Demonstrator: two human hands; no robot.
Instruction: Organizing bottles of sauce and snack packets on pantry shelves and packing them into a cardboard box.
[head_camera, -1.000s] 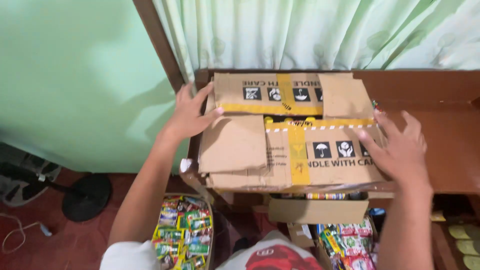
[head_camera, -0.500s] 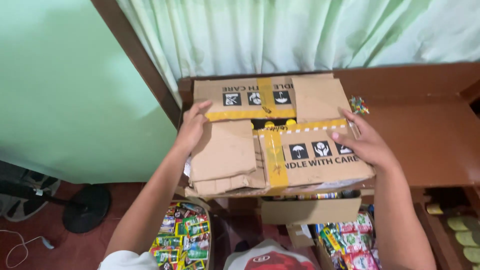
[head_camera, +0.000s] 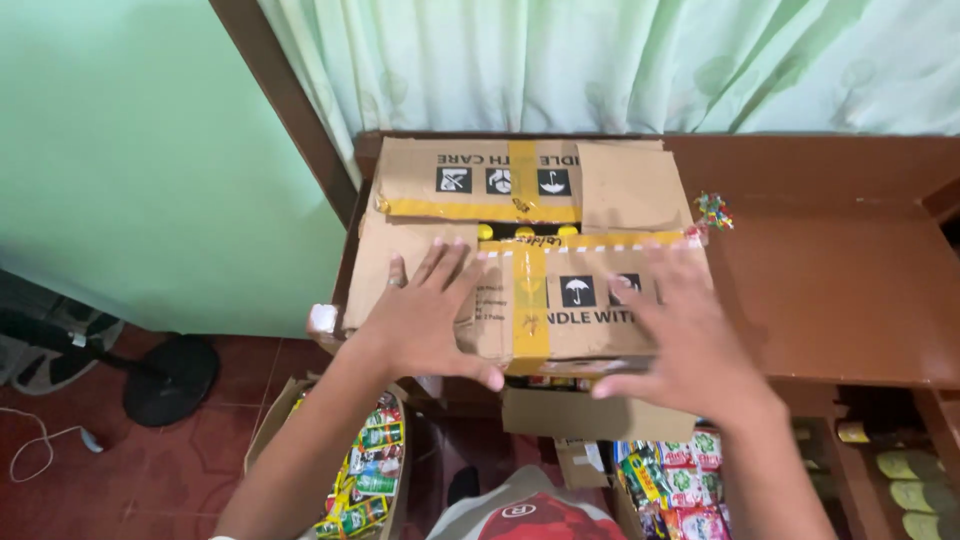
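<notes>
A brown cardboard box (head_camera: 520, 200) with yellow tape and black handling symbols stands on a dark brown wooden table (head_camera: 840, 280). Its top flaps are folded down, with a narrow gap showing yellow items inside. My left hand (head_camera: 430, 320) lies flat, fingers spread, on the near left flap. My right hand (head_camera: 680, 335) hovers spread over the near right flap, blurred, and holds nothing.
A small colourful object (head_camera: 712, 209) lies on the table right of the box. Open boxes of colourful packets (head_camera: 365, 470) sit on the red floor below, more packets (head_camera: 675, 480) to the right. A black fan base (head_camera: 170, 380) stands left. Green curtain (head_camera: 600, 60) hangs behind.
Both hands moved from the box's outer edges onto the near flaps, pressing them flat. The left flap that stuck up now lies level.
</notes>
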